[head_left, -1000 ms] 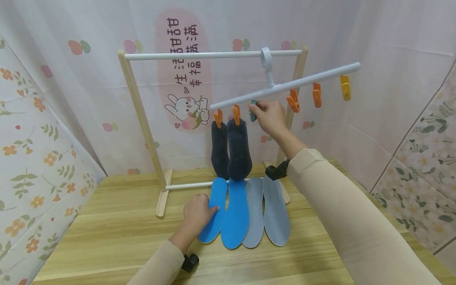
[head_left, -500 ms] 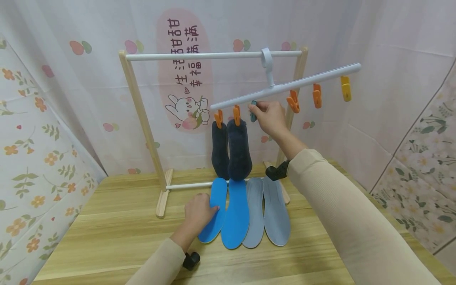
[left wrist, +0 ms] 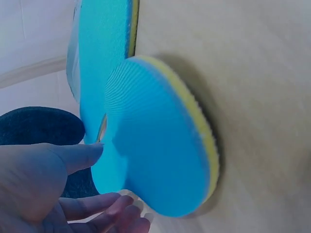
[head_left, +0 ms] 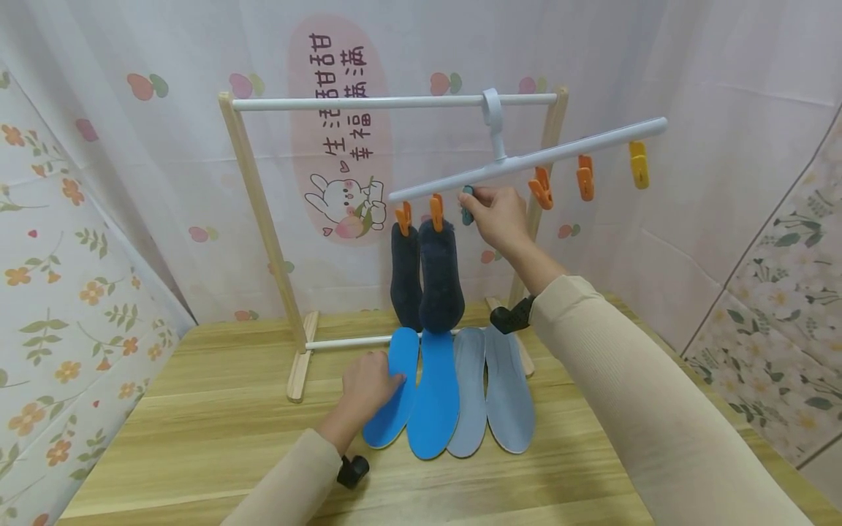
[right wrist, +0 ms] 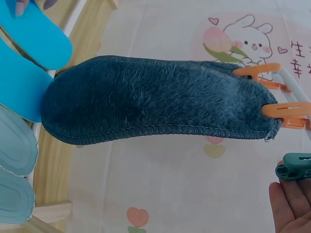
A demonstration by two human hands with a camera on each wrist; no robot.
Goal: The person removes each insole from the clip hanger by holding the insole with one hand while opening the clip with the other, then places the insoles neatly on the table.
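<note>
My left hand [head_left: 368, 383] grips the left edge of a blue insole [head_left: 395, 409] on the table. In the left wrist view the thumb [left wrist: 85, 156] lies on its blue face, with the fingertips at its edge. A second blue insole [head_left: 434, 409] lies to its right. My right hand [head_left: 501, 219] pinches a green clothespin [head_left: 468, 205] under the white clip hanger [head_left: 546, 155]. To the left of this clothespin, two dark fuzzy insoles [head_left: 442, 281] hang from orange clothespins [head_left: 437, 213].
Two grey insoles [head_left: 511, 394] lie right of the blue ones. The hanger hooks over the white rail [head_left: 395, 102] of a wooden rack [head_left: 263, 212], its bar tilted up to the right. Orange and yellow clothespins [head_left: 638, 165] hang along the right half. A printed curtain [head_left: 164, 241] closes off the back.
The left hand has shifted very slightly, and the lower end of its blue insole sits a touch further left. The right hand stays on the green clothespin.
</note>
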